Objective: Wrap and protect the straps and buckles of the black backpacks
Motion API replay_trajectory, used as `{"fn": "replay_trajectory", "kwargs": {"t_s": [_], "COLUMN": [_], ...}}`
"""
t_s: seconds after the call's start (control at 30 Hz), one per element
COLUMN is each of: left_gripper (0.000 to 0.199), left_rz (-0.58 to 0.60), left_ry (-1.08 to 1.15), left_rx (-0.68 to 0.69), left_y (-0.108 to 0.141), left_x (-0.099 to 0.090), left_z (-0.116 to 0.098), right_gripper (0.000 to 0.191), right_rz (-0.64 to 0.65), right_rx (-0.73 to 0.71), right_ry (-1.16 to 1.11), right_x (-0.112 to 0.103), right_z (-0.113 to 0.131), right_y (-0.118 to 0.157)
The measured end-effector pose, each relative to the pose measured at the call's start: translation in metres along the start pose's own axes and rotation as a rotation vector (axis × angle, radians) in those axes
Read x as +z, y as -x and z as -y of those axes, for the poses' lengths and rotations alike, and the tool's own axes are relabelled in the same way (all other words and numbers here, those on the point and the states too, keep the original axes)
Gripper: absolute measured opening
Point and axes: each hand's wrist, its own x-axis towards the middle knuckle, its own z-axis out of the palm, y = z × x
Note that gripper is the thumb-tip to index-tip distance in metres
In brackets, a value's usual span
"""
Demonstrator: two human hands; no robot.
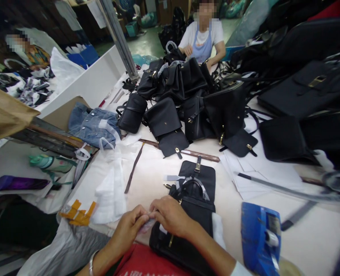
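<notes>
My left hand (132, 224) and my right hand (170, 216) meet at the near edge of the table, fingers pinched together. Between them shows a bit of something pale and thin, mostly hidden by the fingers. Under my right hand and forearm lies a black backpack (197, 209), its flap (201, 176) folded back away from me and its handle wrapped in clear film. Gold zip pulls and a buckle show on it. A white piece sticks out from under the bag's right side.
Several finished-looking black bags (164, 119) are heaped across the table's far side. A blue tape dispenser (260, 234) stands right, near white paper sheets (250, 172). White plastic bags (111, 191) and a denim garment (93, 122) lie left. A co-worker (203, 38) sits opposite.
</notes>
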Motion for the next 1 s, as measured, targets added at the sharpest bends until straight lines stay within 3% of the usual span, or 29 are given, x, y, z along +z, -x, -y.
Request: {"fn": "replay_trajectory", "kwargs": {"t_s": [0.1, 0.27, 0.5, 0.63, 0.77, 1.0], "left_gripper": [0.035, 0.036, 0.034, 0.032, 0.03, 0.028], "left_rz": [-0.007, -0.037, -0.04, -0.046, -0.093, -0.029], "left_ry": [-0.08, -0.116, -0.121, -0.149, -0.173, -0.237], "left_rx": [0.001, -0.007, 0.016, -0.001, 0.013, 0.079], "left_y": [0.002, 0.003, -0.008, -0.012, -0.017, -0.028], "left_x": [-0.005, -0.007, 0.005, 0.004, 0.007, 0.018], "left_z": [0.004, 0.007, -0.009, -0.008, -0.011, -0.026], "right_gripper": [0.023, 0.012, 0.015, 0.018, 0.009, 0.011], "right_rz": [0.02, 0.024, 0.047, -0.018, -0.072, -0.042], "right_rx": [0.024, 0.05, -0.062, 0.001, 0.104, -0.019], "right_ry": [0.065, 0.125, 0.072, 0.061, 0.096, 0.057], "right_x": [-0.015, -0.031, -0.013, -0.024, -0.031, -0.023], "right_z": [-0.015, -0.04, -0.013, -0.027, -0.041, -0.029], "right_y": [0.008, 0.017, 0.011, 0.02, 0.023, 0.018]}}
